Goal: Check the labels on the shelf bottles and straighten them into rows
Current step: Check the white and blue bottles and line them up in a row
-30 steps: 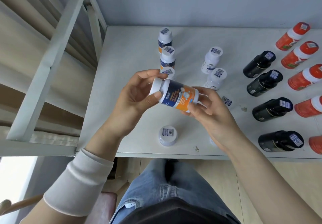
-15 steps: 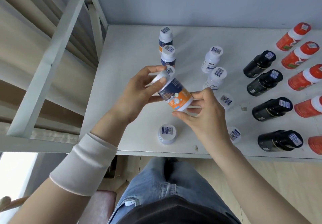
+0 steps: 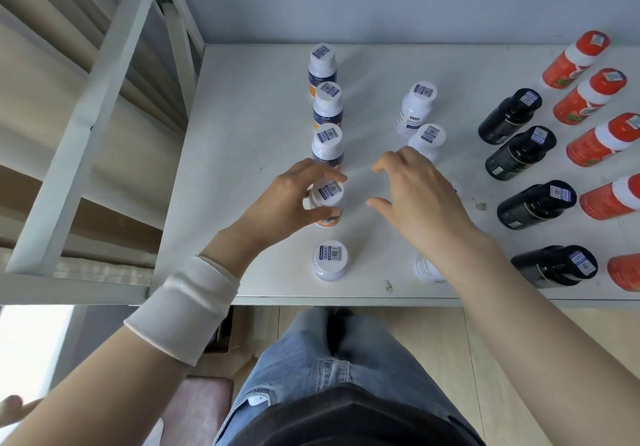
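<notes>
**Desk:** What does the frame catch?

**Me:** My left hand at the left column of a white shelf. Its fingers are curled round a white-capped plastic bottle with a blue-and-orange label. The bottle stands in the gap between a row of three matching bottles behind it and a squat white-capped bottle in front.

**Desk:** And the other hand?

**Me:** My right hand hovers just right of the held bottle, apart from it. Its fingers are spread and hold nothing. It is the nearer hand to the second column, the all-white bottles.

**Desk:** What does the next move turn on?

**Me:** Alignment, by my reading. The bottle's long axis is upright, cap toward the camera, and the cap reads roughly in line with its neighbours. My fingers wrap it from the left, so letting go means opening leftward without nudging the column.

**Desk:** Anything the picture withholds?

**Me:** My fingers cover most of the label, and only an orange band shows at the foot. I cannot tell whether the base touches the shelf. My right hand and wrist hide the nearer white bottles, though a part-hidden white bottle shows below the wrist. Black bottles and orange bottles with white collars stand farther right. The frame edge cuts off the outermost orange ones.
</notes>
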`<state>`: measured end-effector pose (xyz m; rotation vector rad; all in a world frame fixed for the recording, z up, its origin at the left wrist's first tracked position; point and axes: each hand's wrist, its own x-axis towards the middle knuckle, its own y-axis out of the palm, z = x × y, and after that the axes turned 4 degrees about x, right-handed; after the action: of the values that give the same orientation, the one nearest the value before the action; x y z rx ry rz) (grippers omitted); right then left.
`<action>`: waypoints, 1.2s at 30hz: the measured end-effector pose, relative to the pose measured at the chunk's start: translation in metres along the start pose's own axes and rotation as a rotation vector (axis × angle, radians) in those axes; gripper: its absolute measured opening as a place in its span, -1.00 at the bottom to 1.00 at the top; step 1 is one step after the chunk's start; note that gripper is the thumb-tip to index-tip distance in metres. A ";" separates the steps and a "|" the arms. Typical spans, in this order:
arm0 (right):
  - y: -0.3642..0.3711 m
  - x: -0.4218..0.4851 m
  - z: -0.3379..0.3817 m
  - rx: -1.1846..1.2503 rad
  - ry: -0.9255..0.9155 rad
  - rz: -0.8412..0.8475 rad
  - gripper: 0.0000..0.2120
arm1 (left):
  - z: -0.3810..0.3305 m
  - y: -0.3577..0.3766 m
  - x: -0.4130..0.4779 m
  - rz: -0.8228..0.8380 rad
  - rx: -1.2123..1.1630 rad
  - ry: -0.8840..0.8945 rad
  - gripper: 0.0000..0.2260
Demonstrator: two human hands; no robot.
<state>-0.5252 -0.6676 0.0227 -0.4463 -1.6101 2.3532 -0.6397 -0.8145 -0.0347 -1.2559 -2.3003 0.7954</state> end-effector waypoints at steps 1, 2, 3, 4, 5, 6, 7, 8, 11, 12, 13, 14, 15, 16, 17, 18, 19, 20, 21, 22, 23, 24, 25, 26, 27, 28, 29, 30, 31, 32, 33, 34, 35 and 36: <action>-0.001 0.001 0.001 -0.039 -0.001 0.006 -0.60 | 0.002 0.002 -0.001 0.003 0.010 0.000 -0.62; -0.001 0.002 0.002 -0.069 0.000 0.010 -0.61 | 0.004 0.004 -0.002 0.003 0.014 -0.001 -0.61; -0.001 0.003 0.003 -0.089 0.003 0.010 -0.61 | 0.005 0.006 -0.003 0.000 0.013 -0.001 -0.61; -0.001 0.003 0.004 -0.105 0.008 0.011 -0.61 | 0.006 0.009 -0.004 -0.005 0.011 0.001 -0.62; -0.001 0.004 0.004 -0.116 0.010 0.010 -0.60 | 0.007 0.011 -0.005 -0.008 0.011 0.001 -0.61; -0.001 0.004 0.005 -0.126 0.011 0.010 -0.60 | 0.008 0.012 -0.005 -0.004 0.010 -0.002 -0.60; -0.001 0.005 0.005 -0.134 0.012 0.011 -0.59 | 0.008 0.013 -0.005 0.009 0.009 -0.011 -0.58; -0.002 0.005 0.004 -0.143 0.015 0.014 -0.59 | 0.008 0.013 -0.005 0.022 0.018 -0.019 -0.54; -0.004 0.007 0.000 -0.137 0.027 0.014 -0.58 | 0.005 0.002 -0.001 -0.050 0.033 -0.011 -0.51; -0.005 0.008 -0.001 -0.129 0.030 0.010 -0.57 | 0.004 -0.004 0.004 -0.112 0.030 0.013 -0.54; -0.006 0.010 -0.003 -0.122 0.033 0.004 -0.57 | 0.003 -0.010 0.011 -0.169 0.047 0.041 -0.56; -0.007 0.012 -0.005 -0.118 0.035 0.000 -0.57 | 0.003 -0.015 0.022 -0.207 0.083 0.061 -0.59; -0.007 0.016 -0.006 -0.114 0.037 -0.002 -0.57 | 0.003 -0.019 0.032 -0.216 0.129 0.058 -0.59; -0.008 0.019 -0.008 -0.108 0.036 -0.002 -0.57 | 0.004 -0.020 0.043 -0.193 0.176 0.031 -0.58; -0.008 0.023 -0.010 -0.103 0.031 -0.001 -0.57 | 0.005 -0.019 0.054 -0.149 0.226 -0.008 -0.56; -0.008 0.027 -0.011 -0.098 0.023 0.002 -0.58 | 0.006 -0.017 0.062 -0.097 0.281 -0.046 -0.54; -0.008 0.030 -0.013 -0.091 0.016 0.010 -0.58 | 0.007 -0.014 0.069 -0.050 0.335 -0.082 -0.54; -0.007 0.033 -0.015 -0.076 0.012 0.017 -0.59 | 0.009 -0.013 0.073 -0.017 0.371 -0.106 -0.55; -0.005 0.036 -0.018 -0.047 0.014 0.022 -0.60 | 0.011 -0.011 0.074 -0.010 0.369 -0.116 -0.57; -0.003 0.039 -0.021 0.003 0.015 0.018 -0.61 | 0.011 -0.012 0.074 -0.029 0.331 -0.122 -0.60; -0.001 0.042 -0.024 0.087 0.014 0.006 -0.62 | 0.011 -0.013 0.073 -0.074 0.270 -0.144 -0.64; 0.001 0.043 -0.027 0.202 0.007 -0.027 -0.62 | 0.009 -0.016 0.070 -0.135 0.190 -0.188 -0.67; 0.002 0.045 -0.028 0.340 0.010 -0.062 -0.62 | 0.005 -0.019 0.066 -0.195 0.082 -0.242 -0.70; 0.002 0.047 -0.028 0.487 0.031 -0.086 -0.62 | 0.000 -0.022 0.061 -0.240 -0.064 -0.287 -0.73; 0.002 0.048 -0.027 0.626 0.069 -0.087 -0.61 | -0.005 -0.025 0.056 -0.271 -0.247 -0.308 -0.75; 0.002 0.049 -0.024 0.762 0.116 -0.073 -0.60 | -0.012 -0.027 0.051 -0.284 -0.443 -0.308 -0.77; 0.002 0.049 -0.021 0.905 0.160 -0.051 -0.60 | -0.018 -0.028 0.046 -0.282 -0.613 -0.288 -0.78; 0.002 0.049 -0.020 1.056 0.198 -0.005 -0.61 | -0.022 -0.029 0.041 -0.270 -0.729 -0.261 -0.77; 0.002 0.048 -0.019 1.209 0.220 0.060 -0.61 | -0.023 -0.029 0.037 -0.259 -0.794 -0.238 -0.76; 0.002 0.045 -0.019 1.331 0.219 0.129 -0.61 | -0.025 -0.029 0.033 -0.247 -0.824 -0.225 -0.75; 0.003 0.043 -0.020 1.407 0.191 0.190 -0.63 | -0.024 -0.030 0.029 -0.235 -0.837 -0.222 -0.73; 0.003 0.039 -0.021 1.430 0.139 0.216 -0.69 | -0.023 -0.031 0.026 -0.216 -0.845 -0.230 -0.69; 0.004 0.037 -0.022 1.433 0.082 0.210 -0.74 | -0.023 -0.033 0.025 -0.195 -0.846 -0.246 -0.62; 0.004 0.034 -0.023 1.423 0.023 0.181 -0.73 | -0.024 -0.036 0.024 -0.173 -0.835 -0.267 -0.58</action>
<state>-0.5478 -0.6367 0.0080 -0.2513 0.3605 2.8374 -0.6601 -0.8025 0.0086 -1.2635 -3.0557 -0.1137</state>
